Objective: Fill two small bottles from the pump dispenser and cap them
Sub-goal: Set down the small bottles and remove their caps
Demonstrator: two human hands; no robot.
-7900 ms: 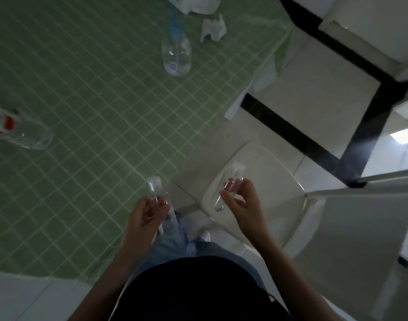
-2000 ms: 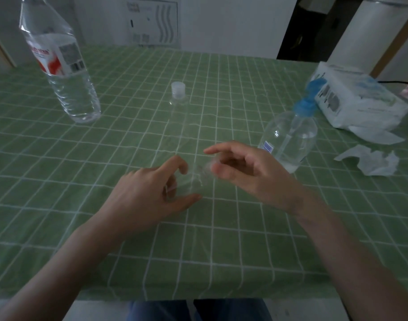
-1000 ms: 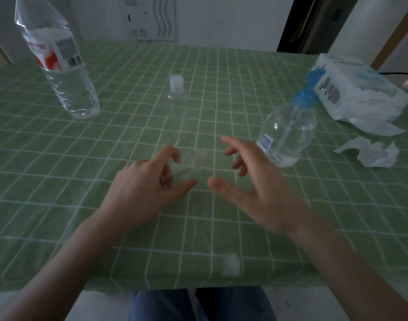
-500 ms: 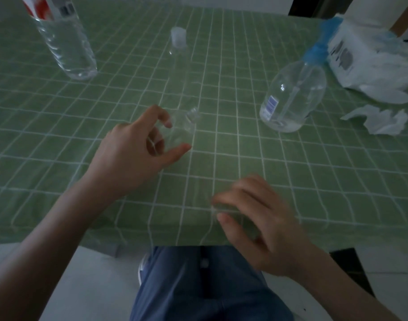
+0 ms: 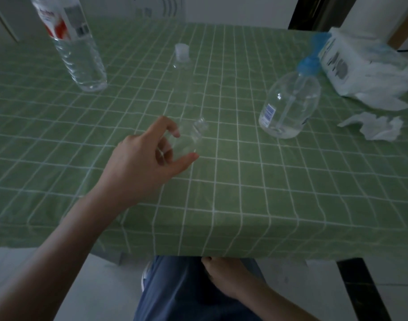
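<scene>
An uncapped small bottle [image 5: 190,137], clear and hard to trace against the tablecloth [image 5: 244,193], is gripped between the thumb and curled fingers of the left hand [image 5: 140,165]. A second small bottle [image 5: 182,75], white-capped, is stood farther back, its body nearly invisible. The pump dispenser [image 5: 291,103] is seen at the right. The right hand [image 5: 226,276] is held below the table edge with its fingertips hidden, so its grasp cannot be told.

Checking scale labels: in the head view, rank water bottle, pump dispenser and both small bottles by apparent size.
1-2. Pump dispenser and water bottle look alike; the frame cuts off the bottle's top.
3. Capped small bottle, taller.
4. Uncapped small bottle held by the left hand, though nearer and partly behind fingers, so unsure.
</scene>
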